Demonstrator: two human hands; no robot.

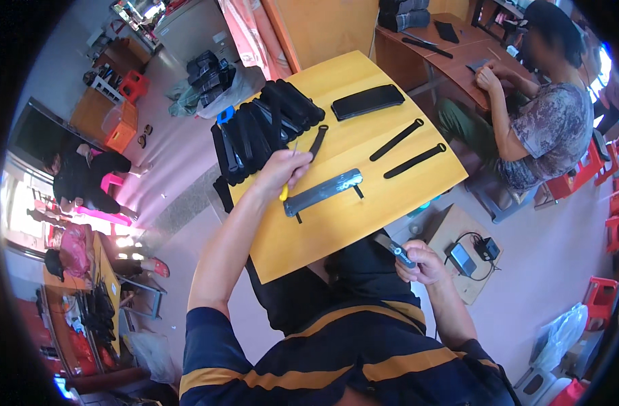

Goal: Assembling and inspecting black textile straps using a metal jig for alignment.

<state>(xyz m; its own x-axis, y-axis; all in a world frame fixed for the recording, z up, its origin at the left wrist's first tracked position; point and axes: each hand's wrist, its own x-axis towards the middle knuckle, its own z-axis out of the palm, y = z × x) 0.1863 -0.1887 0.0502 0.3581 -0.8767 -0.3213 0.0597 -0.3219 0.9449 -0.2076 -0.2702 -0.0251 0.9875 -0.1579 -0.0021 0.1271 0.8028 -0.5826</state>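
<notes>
My left hand [284,170] is closed over the yellow table, gripping a black strap [319,141] with a looped end. A thin pointed tool with a yellow handle [284,193] also passes through its fingers. Below it lies a dark grey rectangular plate [319,193] smeared white at its right end, with two short black strap ends showing at its near edge. Past the table's front edge, my right hand [426,262] is closed around a short dark tool [400,255] with a flat end; its exact kind is unclear.
Bundled black straps [245,139] are heaped at the table's [303,247] left. A black case [368,102] and two loose straps, one nearer the middle [396,140], lie right. A person [549,115] sits at a brown table. A small stand [468,281] holds a wired device beside my right hand.
</notes>
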